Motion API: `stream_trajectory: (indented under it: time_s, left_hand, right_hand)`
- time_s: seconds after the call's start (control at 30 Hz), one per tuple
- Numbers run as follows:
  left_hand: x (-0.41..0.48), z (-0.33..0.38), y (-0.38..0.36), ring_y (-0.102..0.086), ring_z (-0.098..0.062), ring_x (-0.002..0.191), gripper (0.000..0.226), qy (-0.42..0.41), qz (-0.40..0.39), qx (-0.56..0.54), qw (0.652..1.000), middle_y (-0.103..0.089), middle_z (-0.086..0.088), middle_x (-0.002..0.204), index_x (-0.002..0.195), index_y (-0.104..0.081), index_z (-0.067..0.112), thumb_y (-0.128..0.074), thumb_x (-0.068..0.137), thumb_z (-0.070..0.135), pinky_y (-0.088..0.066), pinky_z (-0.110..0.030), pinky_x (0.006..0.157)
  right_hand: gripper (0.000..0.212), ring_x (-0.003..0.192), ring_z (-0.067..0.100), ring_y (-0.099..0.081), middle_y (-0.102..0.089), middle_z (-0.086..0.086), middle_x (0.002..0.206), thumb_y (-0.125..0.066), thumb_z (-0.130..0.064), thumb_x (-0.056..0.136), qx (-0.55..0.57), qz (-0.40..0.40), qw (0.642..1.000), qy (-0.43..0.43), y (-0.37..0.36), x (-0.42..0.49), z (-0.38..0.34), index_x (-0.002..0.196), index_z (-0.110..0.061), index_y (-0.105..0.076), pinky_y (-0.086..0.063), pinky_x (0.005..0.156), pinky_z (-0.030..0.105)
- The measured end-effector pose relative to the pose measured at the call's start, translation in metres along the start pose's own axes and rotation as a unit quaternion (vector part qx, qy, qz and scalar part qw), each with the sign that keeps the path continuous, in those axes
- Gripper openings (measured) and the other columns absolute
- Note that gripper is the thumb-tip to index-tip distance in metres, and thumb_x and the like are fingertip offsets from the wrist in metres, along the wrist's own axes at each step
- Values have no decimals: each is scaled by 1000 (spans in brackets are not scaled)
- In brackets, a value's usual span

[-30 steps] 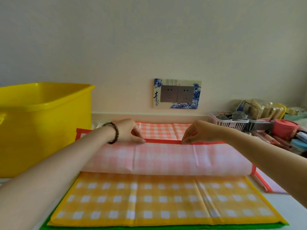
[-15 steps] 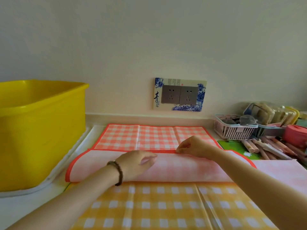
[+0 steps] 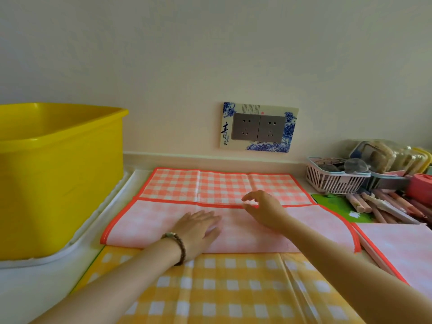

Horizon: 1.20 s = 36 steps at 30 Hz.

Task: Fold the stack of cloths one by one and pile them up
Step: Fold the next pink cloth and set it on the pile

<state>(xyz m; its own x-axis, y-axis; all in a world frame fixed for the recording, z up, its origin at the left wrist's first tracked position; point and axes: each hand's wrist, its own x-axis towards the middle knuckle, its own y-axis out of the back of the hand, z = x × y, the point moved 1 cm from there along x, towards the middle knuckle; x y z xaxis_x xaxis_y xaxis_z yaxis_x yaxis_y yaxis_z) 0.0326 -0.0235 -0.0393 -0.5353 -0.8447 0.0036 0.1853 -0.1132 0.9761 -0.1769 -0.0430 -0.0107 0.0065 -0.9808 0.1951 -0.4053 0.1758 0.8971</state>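
A yellow tub (image 3: 58, 183) is standing at the left of the frame on a white worktop (image 3: 35, 288), where a person is folding checked cloths. A yellow checked cloth (image 3: 210, 288) is lying across the lower middle. Over its far part, at centre frame, the orange checked cloth (image 3: 222, 188) is being folded: its near half is lying turned over, pale side up, the red hem reaching partway across the pattern.

The left hand (image 3: 198, 230), fingers straight, is pressing flat on the pale flap. The right hand (image 3: 264, 211) is hovering at the hem, fingers loosely spread and gripping nothing; whether it is touching the hem cannot be told.

The flap's right corner is curving away at the right, so creasing now is likely to set the fold crooked, and the light cloth may spring back once the left hand lifts.

Against 0.5 seconds earlier, the right hand is no longer pinching the hem, and the flap's left corner, then rounded, is now lying square.
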Motion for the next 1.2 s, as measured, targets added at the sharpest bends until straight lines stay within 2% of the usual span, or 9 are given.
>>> stream_trajectory:
  time_s: [0.1, 0.27, 0.47, 0.57, 0.77, 1.0, 1.07, 1.2]
  left_hand:
    - [4, -3, -2, -8, -11, 145, 49, 2, 19, -13, 1000, -14, 9, 157, 147, -24, 33, -22, 99, 46, -4, -33, 118]
    - [12, -5, -1, -19, -13, 142, 47, 4, 44, -7, 999, -24, 8, 154, 145, -30, 33, -25, 99, 43, -13, -37, 116]
    - [8, -2, 0, -14, -11, 144, 48, 3, 42, 26, 999, -19, 6, 156, 147, -26, 28, -25, 100, 41, -11, -33, 117]
    - [2, 1, -4, -5, -10, 145, 52, 9, 15, 26, 999, -7, 7, 158, 150, -15, 27, -22, 100, 43, -3, -34, 118]
    - [0, -5, -10, 6, -6, 144, 60, 6, -9, 33, 999, 5, 11, 158, 150, -4, 30, -16, 97, 54, 3, -35, 118]
    - [-2, -4, -9, 9, -6, 144, 66, 4, -21, 45, 999, 10, 12, 157, 150, 2, 32, -13, 93, 61, 5, -35, 118]
    - [-2, -4, -8, 9, -7, 144, 72, 6, -22, 43, 999, 10, 12, 157, 150, 2, 32, -9, 88, 67, 5, -35, 118]
    - [-4, -3, -7, 8, -7, 144, 111, -1, -19, 26, 999, 9, 13, 157, 149, 2, 34, 11, 54, 90, 5, -36, 118]
  right_hand:
    - [27, 117, 18, -54, -56, -1, 129, -51, -29, 94, 7, 6, 999, 31, -11, -15, -23, 119, -23, -60, -42, 98, 32]
    - [35, 123, 20, -47, -50, 1, 136, -38, -24, 98, -27, 6, 998, 50, -35, -32, -45, 129, -18, -53, -33, 102, 29]
    - [39, 134, 15, -33, -41, -2, 145, -28, -25, 102, -41, 10, 998, 48, -48, -42, -42, 137, -16, -43, -18, 109, 25]
    - [42, 139, 15, -26, -34, -3, 150, -24, -29, 103, -60, 3, 997, 51, -50, -42, -43, 141, -19, -37, -15, 112, 27]
    - [52, 147, 16, -1, -4, -2, 159, -13, -39, 102, -93, -74, 993, 5, -50, -47, -28, 151, -24, -11, 1, 118, 36]
    - [58, 146, 14, 0, 1, -3, 159, -15, -49, 99, -118, -72, 987, -81, -14, -64, 34, 151, -24, -7, 0, 118, 34]
    - [59, 146, 14, 0, 1, -3, 159, -15, -49, 99, -134, -69, 982, -114, -2, -72, 56, 151, -25, -7, 0, 118, 34]
    - [60, 146, 13, 4, 3, -2, 159, -13, -50, 99, -157, -75, 972, -158, 17, -83, 85, 151, -22, -3, 2, 118, 32]
